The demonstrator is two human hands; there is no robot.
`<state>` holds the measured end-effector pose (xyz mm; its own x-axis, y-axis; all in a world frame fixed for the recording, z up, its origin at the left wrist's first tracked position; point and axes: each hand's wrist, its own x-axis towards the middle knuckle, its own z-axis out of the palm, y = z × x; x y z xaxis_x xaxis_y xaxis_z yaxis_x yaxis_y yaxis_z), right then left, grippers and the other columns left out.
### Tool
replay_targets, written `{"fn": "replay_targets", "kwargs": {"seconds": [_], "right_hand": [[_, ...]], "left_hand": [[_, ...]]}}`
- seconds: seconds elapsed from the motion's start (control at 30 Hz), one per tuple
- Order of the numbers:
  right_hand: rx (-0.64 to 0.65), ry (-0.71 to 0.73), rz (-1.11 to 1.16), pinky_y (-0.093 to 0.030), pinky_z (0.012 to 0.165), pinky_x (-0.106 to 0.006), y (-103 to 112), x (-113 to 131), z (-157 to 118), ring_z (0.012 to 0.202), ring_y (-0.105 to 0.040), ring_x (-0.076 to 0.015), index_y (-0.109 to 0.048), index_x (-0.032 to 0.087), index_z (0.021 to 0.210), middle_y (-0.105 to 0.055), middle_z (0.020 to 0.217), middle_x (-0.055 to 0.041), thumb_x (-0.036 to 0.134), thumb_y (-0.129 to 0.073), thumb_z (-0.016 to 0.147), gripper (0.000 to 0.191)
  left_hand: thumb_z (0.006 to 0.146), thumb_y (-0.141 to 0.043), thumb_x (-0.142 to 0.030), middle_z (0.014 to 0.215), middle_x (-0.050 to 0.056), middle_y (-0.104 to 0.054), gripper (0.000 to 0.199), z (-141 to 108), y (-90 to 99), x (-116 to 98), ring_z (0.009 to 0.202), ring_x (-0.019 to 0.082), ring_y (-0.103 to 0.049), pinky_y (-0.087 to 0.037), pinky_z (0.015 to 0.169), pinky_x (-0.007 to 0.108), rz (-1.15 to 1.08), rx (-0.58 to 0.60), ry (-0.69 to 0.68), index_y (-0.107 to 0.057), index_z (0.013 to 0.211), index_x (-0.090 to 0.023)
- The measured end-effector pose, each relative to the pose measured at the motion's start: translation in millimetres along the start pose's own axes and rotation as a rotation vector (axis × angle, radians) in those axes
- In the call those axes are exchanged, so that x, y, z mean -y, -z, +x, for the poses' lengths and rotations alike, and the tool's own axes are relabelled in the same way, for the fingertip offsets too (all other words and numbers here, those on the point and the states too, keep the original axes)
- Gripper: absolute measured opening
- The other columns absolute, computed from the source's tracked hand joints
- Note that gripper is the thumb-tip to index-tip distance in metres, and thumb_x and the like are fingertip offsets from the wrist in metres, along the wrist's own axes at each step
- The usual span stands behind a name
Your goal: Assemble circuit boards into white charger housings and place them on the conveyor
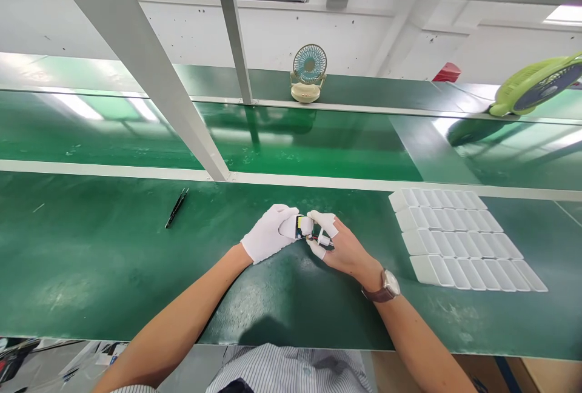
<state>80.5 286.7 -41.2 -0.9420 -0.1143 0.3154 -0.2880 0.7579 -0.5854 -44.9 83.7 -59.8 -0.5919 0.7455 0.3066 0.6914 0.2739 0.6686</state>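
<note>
The gloved left hand (269,233) pinches a small part (301,226) — blue and yellow on its face — between thumb and fingertips. The right hand (342,247), white cots on its fingertips, closes on the part's right end and a short white tube (323,239) at four o'clock. The part's long axis runs left-right between both hands. Black tweezers (176,207) lie at ten o'clock — white trays (464,238) at three.

1. Black tweezers (177,207) are lying alone on the left bench, with open green mat around them.
2. White trays (464,238) are filling the right side.
3. A slanted post (150,77) is blocking the far left.
</note>
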Motion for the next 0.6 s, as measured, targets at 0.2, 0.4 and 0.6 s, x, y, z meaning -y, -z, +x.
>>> {"fn": "replay_targets", "kwargs": {"seconds": [0.2,0.4,0.6], "right_hand": [[-0.002,-0.020,0.010,-0.058,0.098,-0.052,-1.8,-1.5,-1.0,0.116,-0.061,-0.0309,-0.036,0.026,0.154,-0.064,0.123,-0.0135,0.021,-0.061,0.092,0.066],[-0.038,0.035,-0.012,-0.056,0.099,-0.052,-9.5,-6.6,-0.6,0.119,-0.060,-0.0314,-0.033,0.026,0.155,-0.062,0.128,-0.0143,0.024,-0.063,0.094,0.068],[-0.073,-0.079,0.065,-0.056,0.097,-0.051,-17.2,-0.4,-0.5,0.109,-0.064,-0.0289,-0.029,0.028,0.157,-0.064,0.123,-0.0116,0.035,-0.075,0.088,0.083]], "left_hand": [[0.078,-0.077,-0.019,0.119,0.008,-0.062,0.047,-1.6,-0.4,1.6,0.115,0.025,-0.060,-0.055,0.099,0.040,0.002,0.002,0.013,-0.063,0.123,-0.025],[0.075,-0.080,-0.025,0.122,0.009,-0.061,0.057,-3.2,-2.1,3.7,0.112,0.025,-0.062,-0.053,0.098,0.040,-0.012,-0.006,0.056,-0.061,0.129,-0.024],[0.074,-0.078,-0.037,0.078,0.001,-0.061,0.024,5.4,5.8,-13.8,0.078,0.020,-0.059,-0.047,0.081,0.037,0.111,0.048,-0.058,-0.064,0.087,-0.022]]}}
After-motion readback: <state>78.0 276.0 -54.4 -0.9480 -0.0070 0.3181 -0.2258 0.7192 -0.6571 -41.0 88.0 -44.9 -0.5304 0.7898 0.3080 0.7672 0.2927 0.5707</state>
